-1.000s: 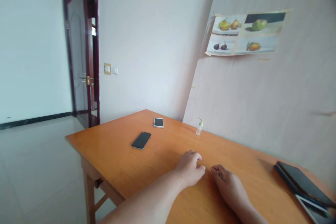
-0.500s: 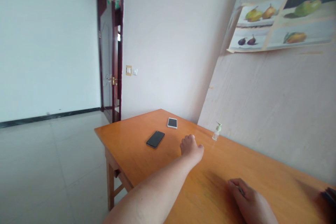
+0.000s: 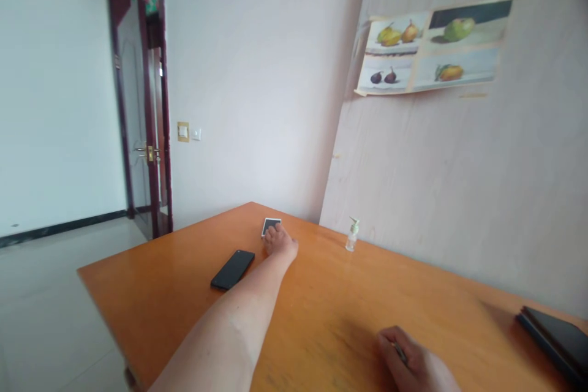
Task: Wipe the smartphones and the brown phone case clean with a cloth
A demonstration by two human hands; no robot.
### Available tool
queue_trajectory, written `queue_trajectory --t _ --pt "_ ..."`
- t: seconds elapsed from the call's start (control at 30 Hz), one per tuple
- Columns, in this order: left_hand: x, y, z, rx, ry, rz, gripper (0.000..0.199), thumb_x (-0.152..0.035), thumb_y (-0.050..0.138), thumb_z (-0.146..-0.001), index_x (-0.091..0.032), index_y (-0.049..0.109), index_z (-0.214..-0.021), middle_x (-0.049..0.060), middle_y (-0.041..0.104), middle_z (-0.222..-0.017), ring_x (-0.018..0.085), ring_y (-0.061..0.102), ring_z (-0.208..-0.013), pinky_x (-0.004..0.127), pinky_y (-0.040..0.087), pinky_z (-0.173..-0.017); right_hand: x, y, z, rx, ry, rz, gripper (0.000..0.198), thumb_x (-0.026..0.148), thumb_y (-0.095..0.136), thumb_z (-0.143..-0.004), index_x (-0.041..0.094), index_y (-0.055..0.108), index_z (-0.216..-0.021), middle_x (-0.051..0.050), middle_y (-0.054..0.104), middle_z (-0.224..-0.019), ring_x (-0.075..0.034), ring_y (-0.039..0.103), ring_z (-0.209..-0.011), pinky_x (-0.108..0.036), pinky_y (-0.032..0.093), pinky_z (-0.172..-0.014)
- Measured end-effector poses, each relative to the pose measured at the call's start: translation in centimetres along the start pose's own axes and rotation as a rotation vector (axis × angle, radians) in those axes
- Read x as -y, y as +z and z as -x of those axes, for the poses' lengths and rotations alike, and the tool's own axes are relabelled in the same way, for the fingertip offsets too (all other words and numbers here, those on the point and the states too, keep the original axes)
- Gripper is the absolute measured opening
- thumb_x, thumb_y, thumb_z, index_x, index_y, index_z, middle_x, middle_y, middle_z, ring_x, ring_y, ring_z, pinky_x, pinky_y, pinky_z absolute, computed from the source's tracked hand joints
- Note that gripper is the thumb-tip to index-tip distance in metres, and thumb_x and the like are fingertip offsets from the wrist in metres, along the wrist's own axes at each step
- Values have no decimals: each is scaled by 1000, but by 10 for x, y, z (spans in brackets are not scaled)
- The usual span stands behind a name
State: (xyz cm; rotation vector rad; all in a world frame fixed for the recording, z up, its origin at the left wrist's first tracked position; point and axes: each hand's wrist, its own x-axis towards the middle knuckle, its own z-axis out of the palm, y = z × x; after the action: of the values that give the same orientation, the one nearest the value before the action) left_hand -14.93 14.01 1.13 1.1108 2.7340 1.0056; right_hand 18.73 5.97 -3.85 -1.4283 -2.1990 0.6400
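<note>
My left hand point(image 3: 281, 243) is stretched far across the wooden table point(image 3: 321, 306), its bent fingers over the near right part of a white-framed phone point(image 3: 272, 223). The fingers look loosely apart, and whether they touch the phone I cannot tell. Below my left wrist, to its left, a black phone point(image 3: 232, 269) lies flat, with my forearm close along its right side. My right hand point(image 3: 411, 358) rests curled at the table's near side. Between its thumb and fingers shows a sliver of something small and greyish, mostly hidden.
A small clear pump bottle point(image 3: 351, 236) stands near the table's back edge. Dark notebook-like items point(image 3: 554, 340) lie stacked at the right edge. A board point(image 3: 459, 184) with fruit pictures point(image 3: 432, 52) leans behind the table. An open door point(image 3: 135, 98) is at the left.
My left hand has reached farther forward, from the bare tabletop to over the white-framed phone. The view has turned right, bringing the dark stack further in. My right hand stays curled.
</note>
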Motion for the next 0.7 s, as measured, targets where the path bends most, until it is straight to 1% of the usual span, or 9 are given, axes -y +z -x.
queue_trajectory --t 0.07,0.13,0.2,0.27,0.43,0.53,0.63,0.7 --pt "6 -2 -15 0 -28 1 56 -33 64 -78 -16 38 -125 21 44 -138 34 37 -134 44 31 -105 0 1 0 -6 7 -11 33 56 42 -86 31 63 -82 -1 70 -75 -22 67 -73 -28 48 -67" --pt "13 -5 -28 7 -47 9 54 -33 63 -79 -16 38 -124 22 49 -133 34 41 -130 44 35 -101 1 2 1 -12 12 -15 33 56 42 -87 31 62 -82 -1 70 -74 -22 66 -72 -28 48 -67" --pt "19 -6 -38 18 -56 25 51 -36 64 -80 -18 41 -121 22 54 -128 34 46 -126 44 38 -96 2 2 2 -18 20 -8 34 56 40 -88 31 62 -82 -1 70 -74 -21 66 -72 -28 48 -67" --pt "24 -6 -44 32 -62 47 52 -40 67 -77 -19 42 -118 21 58 -123 35 49 -122 43 40 -93 4 2 3 -18 32 3 34 56 39 -88 31 62 -82 -1 69 -74 -21 66 -72 -28 48 -67" --pt "29 -5 -50 66 -76 121 57 -40 71 -72 -20 43 -117 18 62 -115 34 54 -114 41 43 -86 10 -1 5 -29 43 13 37 55 37 -90 29 61 -83 -2 69 -75 -21 66 -73 -27 46 -65" --pt "27 -9 -53 83 -74 181 61 -41 73 -68 -20 43 -117 17 64 -110 34 57 -109 38 44 -79 18 -4 8 -47 36 14 38 53 34 -92 27 61 -83 -3 69 -75 -20 66 -73 -26 45 -66" --pt "21 -18 -52 98 -63 259 63 -48 71 -66 -19 44 -115 17 64 -103 34 60 -100 35 44 -68 25 -7 10 -55 44 31 38 50 34 -93 26 62 -84 -2 70 -76 -19 65 -72 -26 44 -66" --pt "14 -25 -46 115 -28 329 60 -55 66 -68 -17 48 -111 16 64 -96 32 61 -90 34 41 -62 27 -8 10 -66 42 36 36 48 35 -93 26 63 -84 -2 69 -75 -19 65 -71 -26 43 -66"
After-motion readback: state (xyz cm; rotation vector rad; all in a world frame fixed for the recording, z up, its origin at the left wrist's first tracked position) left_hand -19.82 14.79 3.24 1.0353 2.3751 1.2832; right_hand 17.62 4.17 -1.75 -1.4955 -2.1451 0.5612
